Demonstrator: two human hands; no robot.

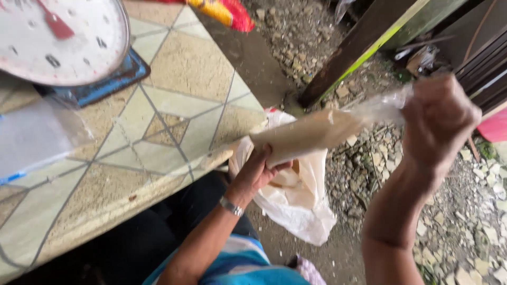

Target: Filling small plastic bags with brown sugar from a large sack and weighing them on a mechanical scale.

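Observation:
A long clear plastic bag (317, 129) filled with a pale tan powder stretches between my two hands, off the table's right corner. My left hand (259, 171) grips its filled lower end from below; a metal bracelet sits on that wrist. My right hand (435, 119) is closed on the bag's twisted, empty top end, raised at the right. Just under the bag hangs an open white sack (303, 211) with more of the pale stuff inside.
A table (174, 105) with a tan geometric covering fills the left. On it stand a round dial scale (58, 37) on a blue base and a clear plastic sheet (37, 137). Gravel ground (465, 227) and dark wooden beams (364, 37) lie at the right.

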